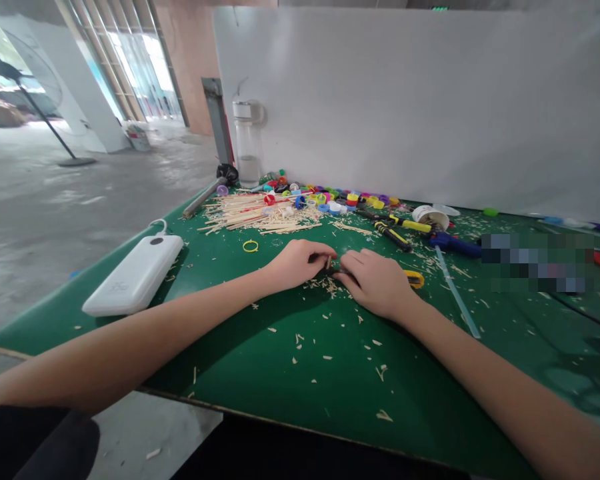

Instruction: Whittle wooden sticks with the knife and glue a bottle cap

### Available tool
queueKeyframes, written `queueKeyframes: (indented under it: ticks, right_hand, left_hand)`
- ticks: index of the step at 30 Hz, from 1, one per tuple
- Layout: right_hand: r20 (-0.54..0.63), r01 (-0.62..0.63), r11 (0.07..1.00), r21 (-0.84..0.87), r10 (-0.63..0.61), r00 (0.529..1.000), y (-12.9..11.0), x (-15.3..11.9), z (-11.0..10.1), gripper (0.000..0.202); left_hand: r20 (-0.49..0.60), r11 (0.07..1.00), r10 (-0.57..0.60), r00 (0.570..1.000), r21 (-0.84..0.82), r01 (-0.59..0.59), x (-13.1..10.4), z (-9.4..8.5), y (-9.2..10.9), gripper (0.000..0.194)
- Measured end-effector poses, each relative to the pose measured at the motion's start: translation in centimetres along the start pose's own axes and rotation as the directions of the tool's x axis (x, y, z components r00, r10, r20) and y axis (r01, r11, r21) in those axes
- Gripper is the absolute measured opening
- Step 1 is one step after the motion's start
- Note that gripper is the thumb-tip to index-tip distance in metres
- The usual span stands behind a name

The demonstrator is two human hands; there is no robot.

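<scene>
Over the green table (280,373), my left hand (301,262) pinches a short piece of pale wood (329,262), held roughly upright. My right hand (377,280) is closed round the handle of a cutter, whose yellow end (415,279) sticks out behind the palm. The dark blade end (333,271) meets the wood between the two hands, though the exact contact is too small to tell. Wood shavings (325,287) lie beneath the fingertips and are scattered toward the front edge.
A white power bank (137,273) lies at left. Behind my hands are wooden sticks (245,212), coloured bottle caps (353,199) and a glass bottle (249,150). Pliers (393,236), a tipped white cup (430,217) and a blue glue gun (455,245) with a glue stick (457,293) lie at right.
</scene>
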State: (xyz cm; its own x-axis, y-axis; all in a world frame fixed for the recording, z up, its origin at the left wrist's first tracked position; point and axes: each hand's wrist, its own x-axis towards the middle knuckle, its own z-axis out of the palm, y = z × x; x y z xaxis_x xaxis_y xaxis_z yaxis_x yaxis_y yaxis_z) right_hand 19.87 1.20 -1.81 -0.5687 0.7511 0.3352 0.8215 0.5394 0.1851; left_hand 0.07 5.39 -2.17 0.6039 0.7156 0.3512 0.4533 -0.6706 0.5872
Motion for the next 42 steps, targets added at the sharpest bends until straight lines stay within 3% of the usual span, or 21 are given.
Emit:
queueKeyframes:
  ticks: [3, 9, 17, 24, 32, 42]
  right_hand:
    - [-0.040, -0.031, 0.999, -0.030, 0.030, 0.999, -0.2, -0.2, 0.0, 0.028]
    - [0.043, 0.006, 0.999, 0.047, -0.008, 0.999, 0.0, 0.2, -0.1, 0.022]
    - [-0.089, -0.023, 0.999, -0.041, 0.019, 0.996, -0.5, -0.3, 0.0, 0.025]
    - [0.019, -0.007, 0.999, 0.034, 0.006, 1.000, -0.1, 0.5, 0.0, 0.018]
    - [-0.137, 0.003, 0.999, -0.037, -0.008, 0.991, -0.4, 0.3, 0.4, 0.022]
    - [-0.037, -0.006, 0.998, 0.060, 0.008, 0.999, -0.2, 1.2, -0.6, 0.018]
  left_hand:
    - [-0.004, 1.000, -0.001, 1.000, -0.014, 0.001, 0.0, 0.0, 0.0, 0.032]
    - [-0.015, 1.000, 0.011, 1.000, 0.008, -0.011, -0.1, 0.0, 0.3, 0.033]
    - [-0.031, 0.998, -0.048, 0.998, -0.043, 0.047, -0.2, -0.7, -0.2, 0.028]
    - [-0.030, 0.995, -0.064, 0.997, -0.075, 0.062, 0.0, -0.6, 0.6, 0.022]
    - [-0.023, 0.993, -0.110, 0.994, -0.048, 0.109, 0.1, -0.7, -0.2, 0.022]
    - [0.065, 0.975, -0.173, 0.983, -0.129, 0.181, 0.7, -1.8, 0.0, 0.023]
